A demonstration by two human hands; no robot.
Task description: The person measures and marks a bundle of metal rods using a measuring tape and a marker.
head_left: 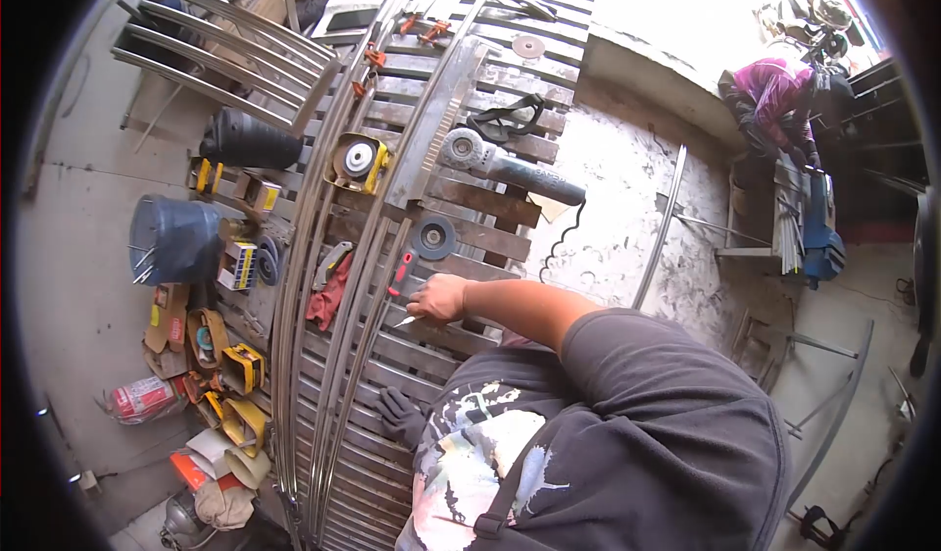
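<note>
My right hand (438, 298) is bare and closed, with a small white pointed thing (405, 322) sticking out of its fingers over the slatted metal table. Just beyond the fingers lie a red and black tool (400, 274) and a round grinding disc (433, 237). Long metal bars (338, 355) run along the table, left of the hand. Between them is a red cloth (328, 301). A dark glove (400, 416) rests on the slats beside my shirt, and no hand can be made out in it. My left hand does not show.
An angle grinder (515, 174) with a coiled cord and dark goggles (505, 120) lie farther up. Orange clamps (374, 56) sit on the bars. At left stand a blue bucket (176, 239) and yellow boxes (243, 424). Another person (774, 100) bends over metal pieces at upper right.
</note>
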